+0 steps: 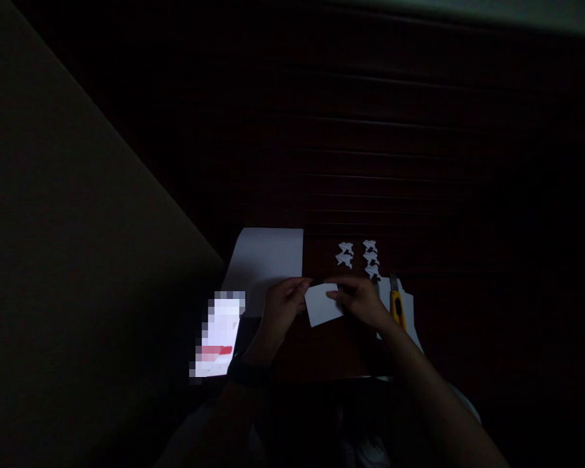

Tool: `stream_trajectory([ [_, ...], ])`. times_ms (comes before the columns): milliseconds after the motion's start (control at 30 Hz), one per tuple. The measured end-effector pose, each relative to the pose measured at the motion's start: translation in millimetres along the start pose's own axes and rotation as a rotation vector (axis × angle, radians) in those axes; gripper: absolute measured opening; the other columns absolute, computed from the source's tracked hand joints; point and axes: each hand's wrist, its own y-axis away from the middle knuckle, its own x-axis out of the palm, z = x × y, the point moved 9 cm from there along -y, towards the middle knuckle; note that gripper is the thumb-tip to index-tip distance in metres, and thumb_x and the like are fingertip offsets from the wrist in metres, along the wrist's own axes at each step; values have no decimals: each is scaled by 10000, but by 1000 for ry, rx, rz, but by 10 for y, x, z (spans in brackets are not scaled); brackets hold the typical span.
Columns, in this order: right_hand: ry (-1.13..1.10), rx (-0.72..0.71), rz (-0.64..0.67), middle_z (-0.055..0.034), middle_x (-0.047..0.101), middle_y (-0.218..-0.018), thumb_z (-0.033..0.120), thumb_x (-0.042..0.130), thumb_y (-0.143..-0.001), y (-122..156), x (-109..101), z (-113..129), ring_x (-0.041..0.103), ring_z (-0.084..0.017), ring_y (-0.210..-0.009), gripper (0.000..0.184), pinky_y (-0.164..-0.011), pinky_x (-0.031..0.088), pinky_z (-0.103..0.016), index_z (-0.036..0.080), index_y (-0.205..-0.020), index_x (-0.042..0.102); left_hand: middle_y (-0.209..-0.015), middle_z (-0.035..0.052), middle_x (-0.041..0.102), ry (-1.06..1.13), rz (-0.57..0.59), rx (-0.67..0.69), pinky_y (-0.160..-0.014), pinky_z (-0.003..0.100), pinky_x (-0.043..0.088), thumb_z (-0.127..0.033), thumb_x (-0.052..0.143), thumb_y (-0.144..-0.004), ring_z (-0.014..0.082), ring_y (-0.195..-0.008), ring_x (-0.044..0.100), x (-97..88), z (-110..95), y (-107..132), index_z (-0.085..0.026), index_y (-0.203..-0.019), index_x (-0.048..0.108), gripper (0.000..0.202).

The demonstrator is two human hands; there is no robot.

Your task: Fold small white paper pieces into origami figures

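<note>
Low in the middle of the frame, our left hand and right hand pinch one small paper piece, fingers closed on its edges. Around it: one white sheet upper left, six folded paper figures above, one yellow utility knife right, one lit screen left.

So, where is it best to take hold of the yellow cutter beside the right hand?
Probably by the yellow handle of the cutter, coming from its right side. It lies flat on white paper, blade end pointing away, and the right hand crowds its left.
</note>
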Motion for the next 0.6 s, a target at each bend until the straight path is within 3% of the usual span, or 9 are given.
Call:
stream_trajectory([
  [133,-113,94,-49,0,608,-688,317,671,-711,2,-35,-133,533,-133,-606,278,-549,423,-248,203,-964,678,-792,83,688,87,41,-48,-563,276,503,-526,555,-756,186,-676,654,43,-5,43,-147,-1008,642,463],
  [367,-339,161,-90,-27,649,-807,285,719,-657,2,-51,-162,586,-149,-710,276,-622,465,-260,195,-913,664,-812,67,682,55,124,-43,-512,225,463,-492,584,-752,174,-687,636,126,-12,42,-161,-1031,636,436],
  [600,-385,154,-63,-38,667,-838,289,723,-654,3,-15,-165,610,-164,-738,274,-647,485,-278,187,-898,653,-878,88,671,16,132,-49,-519,232,461,-508,539,-782,179,-713,626,128,17,29,-159,-1070,616,458],
])
